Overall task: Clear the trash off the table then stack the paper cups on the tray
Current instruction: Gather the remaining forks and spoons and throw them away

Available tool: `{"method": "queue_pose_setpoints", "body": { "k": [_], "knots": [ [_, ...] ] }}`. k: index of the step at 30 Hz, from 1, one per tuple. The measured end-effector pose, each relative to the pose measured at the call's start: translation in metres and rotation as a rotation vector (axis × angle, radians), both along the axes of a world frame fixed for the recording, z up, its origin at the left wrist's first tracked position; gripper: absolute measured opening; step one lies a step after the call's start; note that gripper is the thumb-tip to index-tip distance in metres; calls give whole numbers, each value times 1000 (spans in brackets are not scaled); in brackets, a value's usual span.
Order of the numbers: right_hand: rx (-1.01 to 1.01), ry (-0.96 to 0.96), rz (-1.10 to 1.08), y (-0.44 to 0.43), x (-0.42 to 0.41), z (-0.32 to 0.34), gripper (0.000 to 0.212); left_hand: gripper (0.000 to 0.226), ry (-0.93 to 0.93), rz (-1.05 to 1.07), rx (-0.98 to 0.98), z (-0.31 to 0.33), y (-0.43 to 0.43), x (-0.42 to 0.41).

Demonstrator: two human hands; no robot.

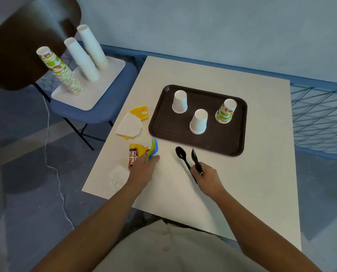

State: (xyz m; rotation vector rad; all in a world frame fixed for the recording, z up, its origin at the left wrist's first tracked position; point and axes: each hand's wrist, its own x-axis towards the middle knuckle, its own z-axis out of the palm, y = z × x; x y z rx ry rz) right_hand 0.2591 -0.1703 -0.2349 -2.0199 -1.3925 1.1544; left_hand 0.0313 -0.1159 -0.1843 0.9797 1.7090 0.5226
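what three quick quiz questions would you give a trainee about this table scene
1. How many paper cups stand upside down on the tray?
2. True or false: the right hand grips a black utensil.
3. What is the left hand touching? A) a white cup B) blue plastic cutlery C) a black spoon

Key: 1) three 2) true 3) B
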Motion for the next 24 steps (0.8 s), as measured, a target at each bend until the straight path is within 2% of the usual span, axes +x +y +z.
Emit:
{"method": "queue_pose_setpoints", "body": {
  "k": [3,9,15,21,24],
  "knots": [
    [-32,273,-184,-7,-36,29,23,26,-43,-45,-12,6,-11,7],
    [-45,560,-333,-29,-105,57,27,23,-114,-152,135,23,-41,-7],
    [19,608,-360,-64,-158,71,28,15,-61,-199,207,27,-67,-50],
    [41,502,-343,-111,-172,79,28,29,-113,-215,150,27,-102,-64],
    [17,515,-406,-137,-161,77,28,33,-66,-334,112,25,-118,-55]
  ]
}}
